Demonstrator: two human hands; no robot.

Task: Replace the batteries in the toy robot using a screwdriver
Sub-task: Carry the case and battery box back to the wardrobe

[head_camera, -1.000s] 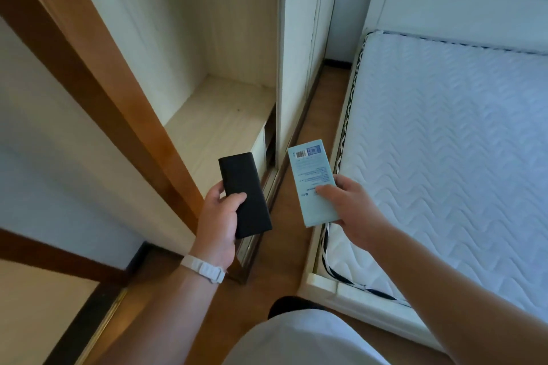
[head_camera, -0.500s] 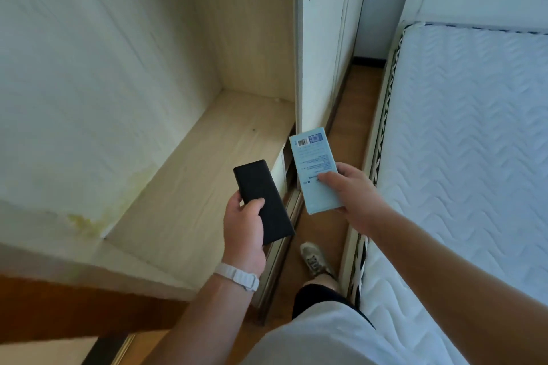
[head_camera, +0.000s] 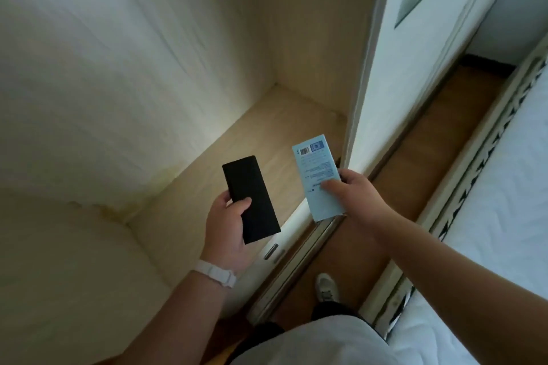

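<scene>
From the head camera I count two hands, and each one holds one flat thing. I see one black case (head_camera: 251, 198) and one light blue pack (head_camera: 318, 176) with a barcode and small print on its face. I cannot tell what either of them contains.

The left hand (head_camera: 229, 231) grips the lower part of the black case, with the thumb laid across its front and the other fingers curled behind it. The case points up and away from me. The right hand (head_camera: 353, 195) pinches the blue pack at its right edge, thumb on the printed face and fingers behind. Both arms reach forward. The two things are held side by side, near each other but apart, above the front part of a pale wooden shelf (head_camera: 267, 133) inside a wardrobe.

One white wristband (head_camera: 215, 272) sits on the left wrist. Right of the shelf stands one white sliding door (head_camera: 415, 68), then a strip of wooden floor (head_camera: 444, 115), then one white mattress (head_camera: 504, 187). One light shoe (head_camera: 326, 286) shows on the floor below the hands.
</scene>
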